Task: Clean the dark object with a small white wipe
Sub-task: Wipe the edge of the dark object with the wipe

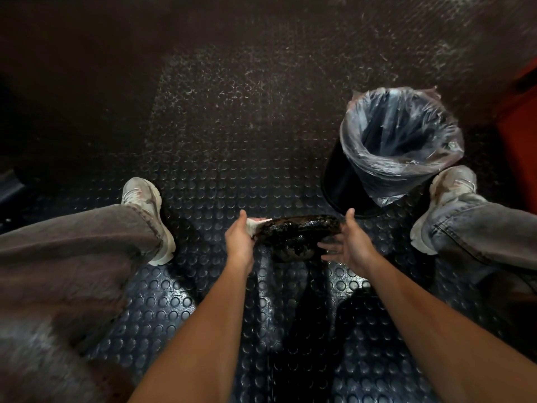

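A dark, grimy, rounded object point(296, 235) is held above the studded floor between my knees. My left hand point(239, 239) grips a small white wipe point(255, 223) and presses it against the object's left end. My right hand point(348, 245) supports the object's right end, thumb up and fingers spread under it. The object's underside and the far side of the wipe are hidden.
A black bin point(343, 184) lined with a clear plastic bag point(401, 141) stands just beyond my right hand. My legs in grey jeans and pale sneakers point(145, 199) flank the hands. The floor point(218, 126) is dark studded rubber. Something orange point(520, 141) is at the right edge.
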Demonstrator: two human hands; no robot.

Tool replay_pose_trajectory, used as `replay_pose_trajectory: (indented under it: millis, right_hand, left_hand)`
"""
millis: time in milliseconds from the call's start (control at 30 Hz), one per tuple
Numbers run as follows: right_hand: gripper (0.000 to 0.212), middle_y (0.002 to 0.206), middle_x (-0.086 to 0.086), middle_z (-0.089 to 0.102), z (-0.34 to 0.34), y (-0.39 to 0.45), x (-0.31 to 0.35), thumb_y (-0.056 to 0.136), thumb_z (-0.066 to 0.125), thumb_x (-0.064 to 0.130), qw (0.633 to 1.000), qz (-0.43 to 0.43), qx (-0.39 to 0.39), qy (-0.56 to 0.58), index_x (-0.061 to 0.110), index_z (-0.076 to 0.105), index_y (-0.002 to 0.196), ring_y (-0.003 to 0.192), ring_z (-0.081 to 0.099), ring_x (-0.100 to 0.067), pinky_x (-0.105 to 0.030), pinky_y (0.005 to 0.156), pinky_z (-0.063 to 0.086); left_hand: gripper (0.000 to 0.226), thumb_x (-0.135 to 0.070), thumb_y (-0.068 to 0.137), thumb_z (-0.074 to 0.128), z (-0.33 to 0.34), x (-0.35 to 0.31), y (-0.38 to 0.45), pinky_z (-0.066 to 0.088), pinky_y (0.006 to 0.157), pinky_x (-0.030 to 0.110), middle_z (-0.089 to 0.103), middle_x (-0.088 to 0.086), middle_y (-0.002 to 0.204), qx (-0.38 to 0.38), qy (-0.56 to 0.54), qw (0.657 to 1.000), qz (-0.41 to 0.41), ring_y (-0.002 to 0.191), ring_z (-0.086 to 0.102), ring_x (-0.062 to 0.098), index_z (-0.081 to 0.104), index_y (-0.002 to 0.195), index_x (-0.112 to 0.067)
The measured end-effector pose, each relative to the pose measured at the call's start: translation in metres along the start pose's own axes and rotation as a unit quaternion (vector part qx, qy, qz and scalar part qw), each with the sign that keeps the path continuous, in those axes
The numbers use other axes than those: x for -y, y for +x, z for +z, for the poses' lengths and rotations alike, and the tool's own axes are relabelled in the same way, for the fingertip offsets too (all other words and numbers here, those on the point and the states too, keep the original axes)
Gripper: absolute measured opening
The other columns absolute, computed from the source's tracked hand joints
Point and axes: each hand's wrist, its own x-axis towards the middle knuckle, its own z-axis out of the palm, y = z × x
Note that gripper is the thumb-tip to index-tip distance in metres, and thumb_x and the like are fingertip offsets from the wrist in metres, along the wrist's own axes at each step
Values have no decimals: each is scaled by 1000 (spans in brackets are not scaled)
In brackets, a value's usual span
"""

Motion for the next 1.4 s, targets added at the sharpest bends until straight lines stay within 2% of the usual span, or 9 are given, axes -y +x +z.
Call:
replay_pose_trajectory:
  millis: [167,300,433,633,867,1000,1167,1267,1400]
  right_hand:
    - [85,147,-15,50,2,-1,1,94,20,75,1000,-1,4,4,16,32,155,118,63,-36,-61,102,48]
    - [86,156,-19,37,4,-3,4,96,19,73,1000,-2,6,6,15,23,159,119,62,-37,-62,102,48]
    - [86,153,-13,42,3,-3,2,95,20,74,1000,-4,3,8,16,25,158,119,63,-37,-61,100,50]
    - [89,138,-8,59,1,-3,2,88,24,81,1000,5,-3,-9,21,39,152,113,67,-33,-59,96,53]
    - [88,151,-14,45,3,-7,4,93,22,76,1000,-5,1,1,18,24,159,115,65,-35,-59,98,52]
    - [84,155,-16,38,7,-12,6,97,21,70,1000,-6,1,7,13,22,158,117,63,-37,-62,101,49]
    - [81,156,-16,37,7,-14,7,99,19,68,1000,-6,4,10,12,23,158,120,61,-40,-64,103,46]
    - [82,158,-18,35,6,-13,7,99,20,68,1000,-6,2,10,13,20,159,119,61,-39,-63,102,47]
    - [82,159,-18,33,5,-12,6,99,20,69,1000,-7,5,9,14,19,160,120,61,-39,-63,102,47]
  left_hand:
    - [42,-46,103,49,-4,16,-10,49,85,39,70,4,86,-137,94,986,17,88,66,25,68,78,-19]
    - [47,-49,101,48,3,3,-1,51,94,44,72,5,83,-45,126,991,-15,83,68,24,72,82,-14]
    - [53,-51,98,50,5,-12,-1,49,94,38,77,13,97,16,80,995,57,99,70,27,78,84,-7]
    - [48,-44,102,50,-2,-1,-12,41,73,35,60,1,72,-93,107,988,54,71,55,17,60,68,-12]
    - [50,-45,101,48,12,-28,-7,51,86,35,77,6,86,29,205,978,37,89,70,23,80,76,-15]
    - [46,-38,104,48,12,-20,-26,48,73,24,77,5,89,-6,120,988,94,81,68,15,81,84,-13]
    - [48,-47,103,47,4,-7,-20,47,75,33,72,2,85,-74,170,981,62,84,66,21,73,82,-12]
    - [46,-45,103,48,10,-15,-16,41,67,30,67,5,85,-44,224,973,24,78,59,19,67,82,-8]
    - [47,-38,104,48,13,-29,-19,46,74,23,77,2,85,37,176,979,97,80,67,11,81,83,-12]
